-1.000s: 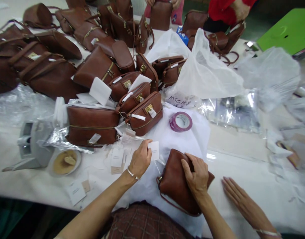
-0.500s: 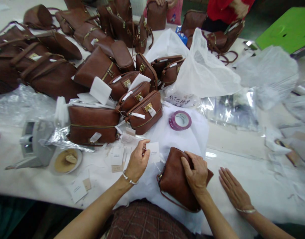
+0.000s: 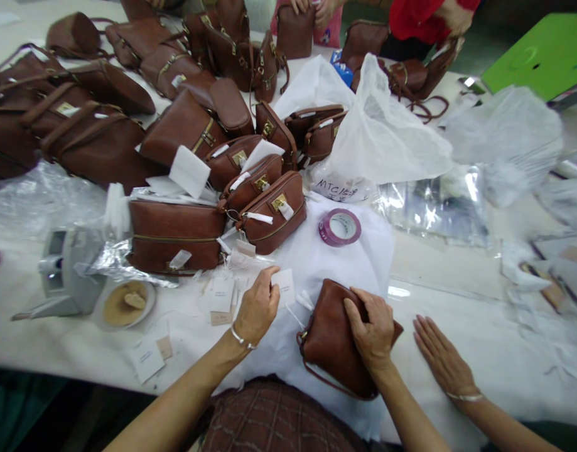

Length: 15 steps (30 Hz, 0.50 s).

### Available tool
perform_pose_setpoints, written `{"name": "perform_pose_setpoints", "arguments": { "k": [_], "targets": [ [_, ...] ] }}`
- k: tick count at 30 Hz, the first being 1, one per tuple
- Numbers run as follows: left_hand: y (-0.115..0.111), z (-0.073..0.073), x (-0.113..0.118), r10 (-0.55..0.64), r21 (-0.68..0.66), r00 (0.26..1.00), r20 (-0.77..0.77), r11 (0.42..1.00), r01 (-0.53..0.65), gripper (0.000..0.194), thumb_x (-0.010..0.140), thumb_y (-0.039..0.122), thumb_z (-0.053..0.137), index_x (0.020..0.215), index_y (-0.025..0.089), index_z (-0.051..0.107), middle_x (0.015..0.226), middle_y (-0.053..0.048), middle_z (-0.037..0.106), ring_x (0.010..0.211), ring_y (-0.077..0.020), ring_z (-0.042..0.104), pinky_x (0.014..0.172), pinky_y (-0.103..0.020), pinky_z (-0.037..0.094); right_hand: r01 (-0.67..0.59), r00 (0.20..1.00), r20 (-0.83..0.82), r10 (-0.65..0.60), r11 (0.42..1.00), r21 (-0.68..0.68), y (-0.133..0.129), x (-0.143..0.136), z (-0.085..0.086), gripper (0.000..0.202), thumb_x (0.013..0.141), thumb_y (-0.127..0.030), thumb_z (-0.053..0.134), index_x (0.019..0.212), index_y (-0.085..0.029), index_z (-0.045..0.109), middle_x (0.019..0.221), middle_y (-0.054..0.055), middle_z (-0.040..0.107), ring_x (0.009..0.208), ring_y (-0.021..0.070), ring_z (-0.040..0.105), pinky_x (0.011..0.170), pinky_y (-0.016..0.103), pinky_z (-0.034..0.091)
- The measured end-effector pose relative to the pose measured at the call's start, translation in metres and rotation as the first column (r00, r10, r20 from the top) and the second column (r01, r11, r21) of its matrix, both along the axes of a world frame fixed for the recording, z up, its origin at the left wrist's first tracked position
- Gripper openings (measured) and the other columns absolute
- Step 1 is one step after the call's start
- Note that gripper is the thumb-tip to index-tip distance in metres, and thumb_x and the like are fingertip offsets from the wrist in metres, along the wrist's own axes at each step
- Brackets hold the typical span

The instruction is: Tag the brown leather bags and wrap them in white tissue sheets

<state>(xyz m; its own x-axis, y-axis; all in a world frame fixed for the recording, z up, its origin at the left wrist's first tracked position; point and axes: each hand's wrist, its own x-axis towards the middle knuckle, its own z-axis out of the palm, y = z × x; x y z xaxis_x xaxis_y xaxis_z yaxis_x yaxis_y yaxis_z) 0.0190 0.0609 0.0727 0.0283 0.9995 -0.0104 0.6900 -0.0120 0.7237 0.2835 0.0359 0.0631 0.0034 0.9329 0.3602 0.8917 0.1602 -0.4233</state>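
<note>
A small brown leather handbag (image 3: 329, 339) lies on white wrapping in front of me, its strap looped along the near edge. My right hand (image 3: 373, 329) grips it from the right side, thumb and fingers bent on the leather. Left of it, my left hand (image 3: 258, 307) is closed in a pinch at the edge of a white hang tag (image 3: 284, 287). A thin white string runs from the tag's side to the bag's strap ring. More paper tags (image 3: 221, 298) lie on the table just beyond my left wrist.
Purple tape (image 3: 326, 233) sits beyond the bag, near several tagged brown bags (image 3: 274, 213). A grey dispenser-like device (image 3: 71, 270) and a dish (image 3: 147, 309) stand left. Another person's hand (image 3: 446, 361) lies flat at right; others work across the table. Plastic bags (image 3: 387, 132) lie behind.
My left hand has shifted slightly left with the hang tag, and the string to the bag now shows stretched out. My right hand and the handbag have hardly moved.
</note>
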Motion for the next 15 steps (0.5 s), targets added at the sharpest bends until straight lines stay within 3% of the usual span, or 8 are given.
{"name": "perform_pose_setpoints", "arguments": {
  "k": [8,12,15],
  "targets": [
    [0.02,-0.003,0.023,-0.089,-0.044,0.996,-0.022,0.995,0.088,0.041,0.089,0.011,0.043,0.129,0.019,0.043,0.11,-0.008,0.062,0.097,-0.0176,0.064,0.089,-0.029,0.051,0.002,1.0,0.008,-0.002,1.0,-0.016,0.001,-0.001,0.002,0.028,0.092,-0.041,0.053,0.106,-0.018,0.064,0.096,0.008,0.07,0.09,0.0232,0.063,0.084,0.039,0.044],
    [0.038,-0.004,0.044,-0.132,-0.076,0.991,0.032,0.988,0.134,0.043,0.087,0.009,0.044,0.129,0.017,0.043,0.101,-0.006,0.063,0.096,-0.0179,0.063,0.086,-0.029,0.05,-0.008,1.0,0.008,0.008,1.0,-0.003,0.002,-0.003,0.004,0.027,0.092,-0.039,0.054,0.105,-0.018,0.064,0.095,0.008,0.071,0.089,0.0227,0.063,0.084,0.038,0.044],
    [0.044,-0.003,0.051,-0.093,-0.11,0.989,0.118,0.988,0.106,0.042,0.086,0.009,0.045,0.127,0.019,0.043,0.094,-0.002,0.061,0.086,-0.0152,0.062,0.084,-0.028,0.049,-0.003,1.0,-0.002,0.003,1.0,-0.009,0.002,-0.003,0.005,0.026,0.092,-0.039,0.054,0.105,-0.019,0.064,0.096,0.008,0.07,0.089,0.0226,0.063,0.083,0.038,0.044]
  ]
}}
